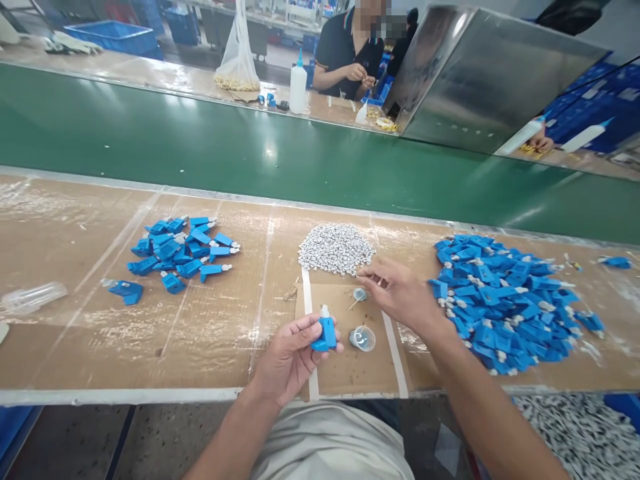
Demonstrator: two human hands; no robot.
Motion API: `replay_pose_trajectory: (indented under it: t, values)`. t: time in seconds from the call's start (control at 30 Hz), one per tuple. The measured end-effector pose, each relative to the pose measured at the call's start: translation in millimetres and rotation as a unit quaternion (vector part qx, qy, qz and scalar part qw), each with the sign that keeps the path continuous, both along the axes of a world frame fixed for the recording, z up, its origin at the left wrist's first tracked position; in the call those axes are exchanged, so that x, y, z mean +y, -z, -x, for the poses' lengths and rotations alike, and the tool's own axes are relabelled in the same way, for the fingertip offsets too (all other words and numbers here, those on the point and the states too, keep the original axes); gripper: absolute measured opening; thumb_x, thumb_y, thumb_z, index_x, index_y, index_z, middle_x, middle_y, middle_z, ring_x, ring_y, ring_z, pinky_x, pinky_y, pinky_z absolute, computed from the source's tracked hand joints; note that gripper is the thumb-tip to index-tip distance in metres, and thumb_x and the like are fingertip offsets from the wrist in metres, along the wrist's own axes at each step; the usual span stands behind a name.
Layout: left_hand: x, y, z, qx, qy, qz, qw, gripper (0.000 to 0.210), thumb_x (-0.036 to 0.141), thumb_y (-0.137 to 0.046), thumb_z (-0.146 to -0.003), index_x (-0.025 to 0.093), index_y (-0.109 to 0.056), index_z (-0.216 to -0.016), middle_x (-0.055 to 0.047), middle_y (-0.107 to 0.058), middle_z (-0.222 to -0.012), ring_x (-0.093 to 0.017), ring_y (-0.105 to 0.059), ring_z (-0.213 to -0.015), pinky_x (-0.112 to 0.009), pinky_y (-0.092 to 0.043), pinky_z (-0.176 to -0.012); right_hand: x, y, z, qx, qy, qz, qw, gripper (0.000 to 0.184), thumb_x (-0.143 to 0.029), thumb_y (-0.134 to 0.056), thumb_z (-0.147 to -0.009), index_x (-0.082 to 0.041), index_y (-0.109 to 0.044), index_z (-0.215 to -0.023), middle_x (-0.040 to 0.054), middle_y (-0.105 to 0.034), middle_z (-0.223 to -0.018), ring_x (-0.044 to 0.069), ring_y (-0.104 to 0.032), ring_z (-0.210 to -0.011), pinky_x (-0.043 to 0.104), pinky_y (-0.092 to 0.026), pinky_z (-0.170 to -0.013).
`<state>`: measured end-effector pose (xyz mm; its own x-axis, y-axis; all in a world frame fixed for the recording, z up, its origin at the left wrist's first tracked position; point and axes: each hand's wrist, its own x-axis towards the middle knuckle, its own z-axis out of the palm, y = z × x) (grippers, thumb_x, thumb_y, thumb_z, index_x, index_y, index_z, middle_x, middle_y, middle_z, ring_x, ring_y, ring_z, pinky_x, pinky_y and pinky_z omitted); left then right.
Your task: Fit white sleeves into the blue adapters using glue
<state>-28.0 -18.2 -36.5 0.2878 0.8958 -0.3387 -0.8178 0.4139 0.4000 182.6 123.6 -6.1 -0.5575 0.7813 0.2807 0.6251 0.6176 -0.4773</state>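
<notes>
From my remote seat I've got the L hand (290, 353) closed round a blue part (327, 335), thumb on its left side, fingers behind and to the right. The part's white tip (325, 311) points to the far side. It's held just above the near edge of the worktop (215, 340), approx. mid-scene.

My R hand (400, 293) is palm down, fingers partly curled, tips close together at the near right edge of the grey bits (336, 248). Can't tell if they've got hold of one.

Just near of those R fingertips: small cup (359, 294) w/ a stick (355, 303) across it. Nearer still, a bigger clear cup (363, 339), b/w the L hand and the R forearm. Both cups sit on a cardboard sheet (345, 377), w/ white tape running down its left and right sides.

On the left, a loose pile (173, 250) of blue parts, white tips mostly to the right; one stray (127, 291) lies apart, near left of it. Far left, a clear tube (35, 298) on its side. To the right, a much bigger heap (505, 300), same type, plus a stray or two off its right side.

Beyond: green belt (210, 153) running left to right. Far side of that, a tied bag (237, 63), a white bottle (298, 90), a metal box (470, 80) and a co-worker (333, 50) in a dark shirt, hands together.
</notes>
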Motion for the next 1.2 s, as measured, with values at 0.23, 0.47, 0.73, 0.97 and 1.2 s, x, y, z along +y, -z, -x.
replay_pose_trajectory:
  t: [0.23,0.47,0.73,0.97,1.2]
  values:
    - [-0.4,0.4,0.6,-0.007,-0.022,0.006,1.0,0.023,0.022,-0.079,-0.085,0.006,-0.075,-0.101,-0.011,-0.075,-0.088,-0.016,-0.075,-0.076,-0.014,-0.058,-0.058,34.3,20.6,21.2,-0.063,-0.111,-0.008,0.992,0.023,-0.016,-0.053,-0.099,-0.018,-0.075,-0.094,0.0068,-0.063,-0.087,0.019,-0.059,-0.077,0.031,-0.045,-0.071]
    - [4.7,-6.3,2.3,0.054,-0.035,0.045,0.997,0.028,0.02,-0.087,-0.076,0.01,-0.077,-0.1,-0.01,-0.077,-0.09,-0.017,-0.075,-0.076,-0.013,-0.058,-0.058,43.2,-2.0,34.2,-0.185,-0.135,0.011,0.973,0.019,-0.012,-0.057,-0.093,-0.017,-0.071,-0.081,0.0058,-0.061,-0.087,0.019,-0.056,-0.082,0.029,-0.037,-0.068]
    - [10.7,-8.1,6.8,0.091,-0.038,0.068,0.993,0.03,0.012,-0.084,-0.074,0.009,-0.078,-0.103,-0.012,-0.075,-0.093,-0.019,-0.073,-0.078,-0.017,-0.061,-0.06,53.3,-21.8,41.3,-0.098,-0.122,0.082,0.984,0.012,-0.004,-0.058,-0.085,-0.014,-0.061,-0.079,0.0073,-0.062,-0.085,0.019,-0.053,-0.08,0.031,-0.041,-0.074]
    - [12.2,-19.5,-0.4,0.118,-0.072,0.079,0.987,0.029,0.009,-0.083,-0.07,0.009,-0.079,-0.098,-0.013,-0.076,-0.092,-0.019,-0.073,-0.075,-0.016,-0.061,-0.058,26.3,-34.0,17.8,0.159,-0.121,0.224,0.954,0.018,-0.032,-0.059,-0.095,-0.016,-0.064,-0.099,0.0012,-0.064,-0.084,0.013,-0.06,-0.071,0.028,-0.054,-0.068]
    - [15.0,-23.8,2.6,0.104,-0.052,0.08,0.99,0.033,0.008,-0.084,-0.063,0.011,-0.08,-0.096,-0.011,-0.076,-0.094,-0.021,-0.073,-0.075,-0.018,-0.06,-0.053,-0.5,-30.0,6.3,0.382,-0.073,0.337,0.857,0.046,-0.063,-0.073,-0.084,-0.018,-0.064,-0.091,-0.0013,-0.064,-0.072,0.012,-0.064,-0.058,0.025,-0.058,-0.054]
